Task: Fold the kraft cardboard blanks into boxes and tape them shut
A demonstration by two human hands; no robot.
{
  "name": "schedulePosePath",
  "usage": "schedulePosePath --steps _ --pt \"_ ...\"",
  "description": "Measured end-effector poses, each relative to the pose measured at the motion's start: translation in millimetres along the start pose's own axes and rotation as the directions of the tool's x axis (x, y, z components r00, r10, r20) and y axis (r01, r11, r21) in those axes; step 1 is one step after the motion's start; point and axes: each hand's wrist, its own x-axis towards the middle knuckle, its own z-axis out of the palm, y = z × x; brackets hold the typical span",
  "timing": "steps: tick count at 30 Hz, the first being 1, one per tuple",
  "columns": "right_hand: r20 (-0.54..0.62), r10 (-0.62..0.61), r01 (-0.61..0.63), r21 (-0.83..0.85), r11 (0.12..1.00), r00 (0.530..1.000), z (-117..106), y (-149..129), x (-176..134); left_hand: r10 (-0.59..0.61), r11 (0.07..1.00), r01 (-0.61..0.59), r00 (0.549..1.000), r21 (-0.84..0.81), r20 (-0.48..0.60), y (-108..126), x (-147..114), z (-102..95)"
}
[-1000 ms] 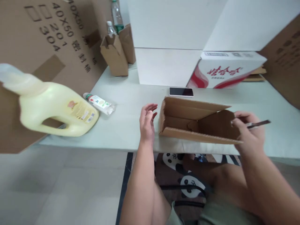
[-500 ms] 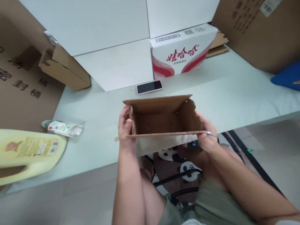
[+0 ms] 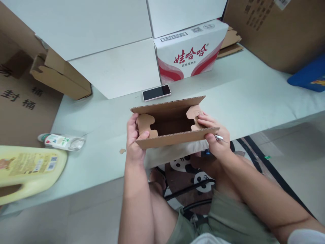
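A small brown cardboard box (image 3: 177,138) is held at the table's front edge, its top open toward me and its long flaps standing up. My left hand (image 3: 135,139) grips the left end, thumb on the notched side flap (image 3: 146,122), which is folded inward. At the other end, my right hand (image 3: 215,135) holds the box with fingers on the right side flap (image 3: 194,113), also bent in. A thin silvery object (image 3: 218,137) sticks out between the right hand's fingers; its kind I cannot make out. The box's inside is dark, with nothing visible in it.
A phone (image 3: 156,93) lies behind the box, before a white and red carton (image 3: 188,57). At left are a clear bottle (image 3: 64,141), a yellow jug (image 3: 33,173) and another small cardboard box (image 3: 63,74). A blue container (image 3: 307,76) stands right. A cardboard scrap (image 3: 122,151) lies nearby.
Both side flaps of the box, upright before, are now folded inward over the opening by my hands. The right hand's fingers have come over the top of its flap. The view has shifted slightly.
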Motion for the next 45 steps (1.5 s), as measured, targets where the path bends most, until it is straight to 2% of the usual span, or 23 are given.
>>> schedulePosePath --steps 4,10,12,18,21,24,26,28,29,30,32,34,35,37,39,40,42,45 --pt "-0.038 0.153 -0.151 0.038 0.988 0.988 4.7 -4.9 0.3 -0.044 0.991 0.035 0.997 -0.128 -0.068 5.6 -5.8 2.5" --pt "-0.039 0.189 -0.187 0.048 0.981 0.981 6.2 1.5 3.5 -0.046 0.983 0.031 0.996 -0.182 -0.078 10.1 -9.7 7.0" --pt "-0.037 0.199 -0.197 0.052 0.979 0.979 5.2 3.7 6.4 -0.041 0.990 0.031 0.996 -0.135 -0.073 10.1 -9.4 5.3" --pt "0.084 0.202 -0.202 -0.009 0.979 0.976 0.7 -2.2 15.0 -0.080 0.991 0.088 0.993 0.104 -0.084 20.2 -16.3 3.9" --pt "0.092 0.211 -0.215 0.043 0.976 0.973 -2.2 -1.8 14.1 -0.061 0.975 0.081 0.993 0.207 -0.104 24.9 -22.8 8.1" --pt "0.095 0.234 -0.247 0.174 0.953 0.968 -8.6 7.6 14.1 -0.052 0.953 0.087 0.991 0.291 -0.125 23.6 -24.6 6.4" --pt "0.048 0.352 -0.352 0.262 0.899 0.935 -12.9 16.3 14.8 -0.084 0.960 0.128 0.980 0.250 -0.178 21.7 -22.6 -0.9" --pt "0.009 0.530 -0.504 0.322 0.801 0.848 -14.0 23.4 14.5 -0.117 0.975 0.162 0.957 0.153 -0.264 21.9 -19.8 -11.4" --pt "0.028 0.602 -0.573 0.347 0.743 0.798 -12.7 25.5 13.6 -0.132 0.980 0.170 0.941 0.099 -0.311 23.1 -18.8 -16.4" --pt "0.078 0.645 -0.622 0.372 0.689 0.760 -10.2 26.4 12.2 -0.152 0.982 0.180 0.925 0.049 -0.349 24.9 -18.4 -20.5" --pt "0.245 0.638 -0.676 0.395 0.621 0.730 -3.0 24.8 9.0 -0.196 0.979 0.199 0.903 -0.032 -0.383 29.3 -19.7 -24.1" --pt "0.376 0.564 -0.678 0.407 0.613 0.735 3.9 20.1 6.4 -0.218 0.976 0.208 0.899 -0.069 -0.380 32.5 -23.0 -20.5" --pt "0.399 0.529 -0.662 0.430 0.613 0.749 6.1 17.2 5.7 -0.224 0.975 0.208 0.897 -0.083 -0.381 32.9 -24.9 -16.3" --pt "0.361 0.476 -0.596 0.532 0.602 0.802 7.1 11.6 5.1 -0.260 0.966 0.230 0.872 -0.123 -0.414 30.9 -27.9 -5.0" --pt "0.290 0.415 -0.497 0.643 0.582 0.862 4.8 7.0 4.6 -0.377 0.926 0.321 0.815 -0.200 -0.439 26.4 -29.6 7.5" --pt "0.266 0.378 -0.452 0.672 0.586 0.887 3.2 5.3 3.7 -0.445 0.895 0.376 0.796 -0.242 -0.410 23.7 -30.3 13.3" --pt "0.254 0.289 -0.384 0.666 0.639 0.923 0.4 3.2 0.1 -0.551 0.828 0.478 0.791 -0.293 -0.265 18.4 -32.5 23.5" --pt "0.268 0.191 -0.316 0.572 0.757 0.944 -2.8 4.1 -8.1 -0.592 0.787 0.573 0.806 -0.230 -0.017 11.7 -38.3 34.0"
